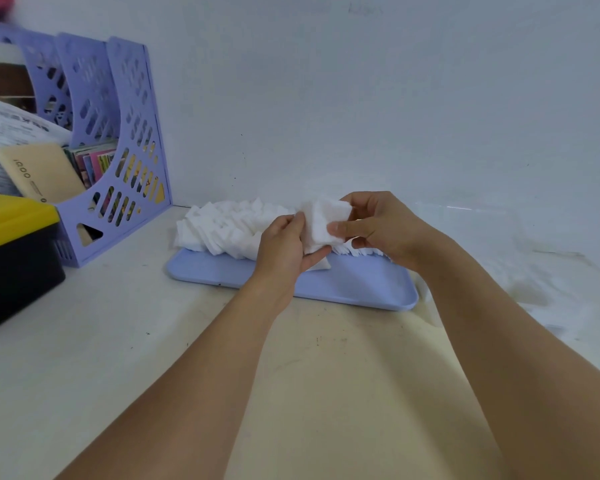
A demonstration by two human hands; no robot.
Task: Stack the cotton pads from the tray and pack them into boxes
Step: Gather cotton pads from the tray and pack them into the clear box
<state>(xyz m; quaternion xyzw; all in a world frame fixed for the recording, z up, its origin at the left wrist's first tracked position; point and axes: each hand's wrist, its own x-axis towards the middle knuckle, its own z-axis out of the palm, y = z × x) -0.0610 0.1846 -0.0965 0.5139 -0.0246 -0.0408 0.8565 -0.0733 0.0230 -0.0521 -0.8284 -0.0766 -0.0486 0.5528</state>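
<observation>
file rack: purple slotted rack standing far left against the wall, holding booklets and a cream box; papers lying just left of it
bin: black box with yellow lid sitting at the left edge, in front of the rack
pad pile: loose white cotton pads lying heaped along the back of the tray, running behind both hands
tray: flat lilac tray lying on the table near the wall, front half bare
left hand: left hand hovering over the tray middle, fingers curling, thumb and fingertips pinching the left edge of the held pads
held pads: small stack of white pads being held between both hands, above the tray, just in front of the pile
right hand: right hand gripping the stack's right side, thumb pressing on its front face, fingers curling behind
clear box: transparent container sitting right of the tray, hard to make out
table: pale worn tabletop stretching under everything
wall: plain white wall rising directly behind the tray
</observation>
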